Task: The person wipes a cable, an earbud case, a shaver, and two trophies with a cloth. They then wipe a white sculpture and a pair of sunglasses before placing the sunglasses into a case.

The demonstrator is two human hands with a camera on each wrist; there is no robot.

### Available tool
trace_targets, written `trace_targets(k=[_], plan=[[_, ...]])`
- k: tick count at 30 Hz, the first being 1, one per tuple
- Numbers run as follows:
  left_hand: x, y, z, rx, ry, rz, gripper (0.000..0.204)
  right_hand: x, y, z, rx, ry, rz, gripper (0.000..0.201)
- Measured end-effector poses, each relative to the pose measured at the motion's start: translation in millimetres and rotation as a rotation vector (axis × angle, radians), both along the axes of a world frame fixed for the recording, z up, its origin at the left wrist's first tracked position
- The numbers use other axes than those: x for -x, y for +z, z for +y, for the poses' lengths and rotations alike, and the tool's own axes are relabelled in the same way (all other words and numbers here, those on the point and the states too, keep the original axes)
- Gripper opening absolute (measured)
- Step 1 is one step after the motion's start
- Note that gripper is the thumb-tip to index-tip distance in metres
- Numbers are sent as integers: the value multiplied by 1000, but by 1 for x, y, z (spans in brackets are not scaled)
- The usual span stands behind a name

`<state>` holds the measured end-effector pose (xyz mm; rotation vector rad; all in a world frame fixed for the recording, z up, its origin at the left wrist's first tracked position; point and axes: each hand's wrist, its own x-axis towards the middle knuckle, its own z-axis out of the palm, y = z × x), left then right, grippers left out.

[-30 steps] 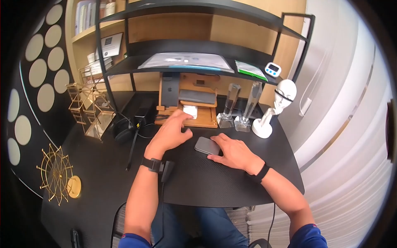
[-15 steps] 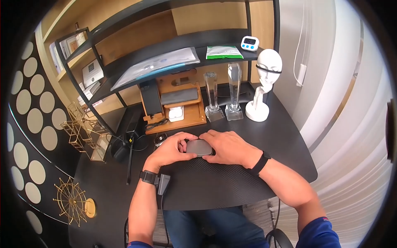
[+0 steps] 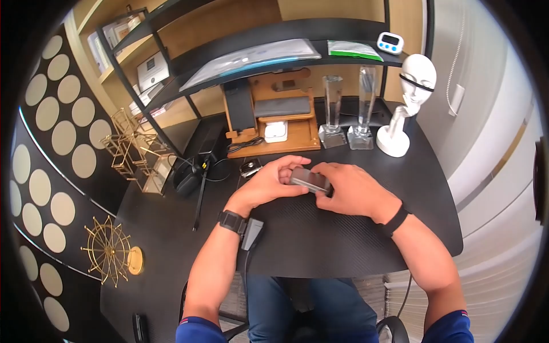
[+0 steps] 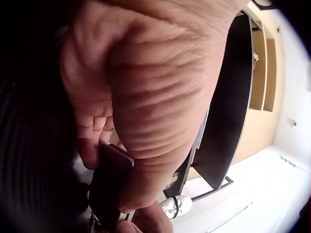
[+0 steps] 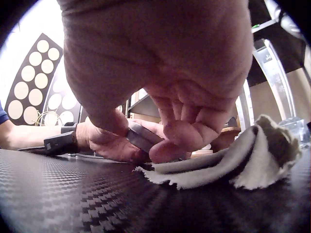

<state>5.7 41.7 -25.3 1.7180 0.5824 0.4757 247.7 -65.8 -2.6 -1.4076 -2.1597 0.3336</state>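
Observation:
In the head view a small grey case [image 3: 309, 180] with rounded corners is between both hands, close over the black desk. My left hand [image 3: 264, 186] holds its left end, thumb along the near edge and fingers round the far side. The right hand [image 3: 357, 191] grips the opposite end between thumb and fingers. A seam runs along the edge of the case [image 5: 142, 137] in the right wrist view, and it sits tilted there. Beneath the right hand lies a crumpled grey cloth [image 5: 262, 150], hidden in the head view. A watch [image 3: 250, 167] lies just beyond the left hand.
Behind the hands stands a wooden organizer [image 3: 297, 137] holding a phone and a white case. Two crystal trophies [image 3: 361, 137] and a white mannequin head [image 3: 416, 80] are to its right. At left are headphones [image 3: 187, 176] and a golden wheel ornament [image 3: 108, 250]. A black shelf [image 3: 240, 66] overhangs.
The left hand came back from near the wooden organizer to the case, which the right hand was holding on the desk. Both hands now hold it, and it has tilted. The head view has shifted.

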Motion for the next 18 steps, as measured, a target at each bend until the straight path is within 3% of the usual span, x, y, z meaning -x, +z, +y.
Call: trace_targets(k=[6,18], plan=[[-10,-11,-2,166,62,-232,68,2,3,-2,28,-3,26,55],[-15,-20,2,255,138,-220,49,3,0,-1,-10,-30,111,58]])
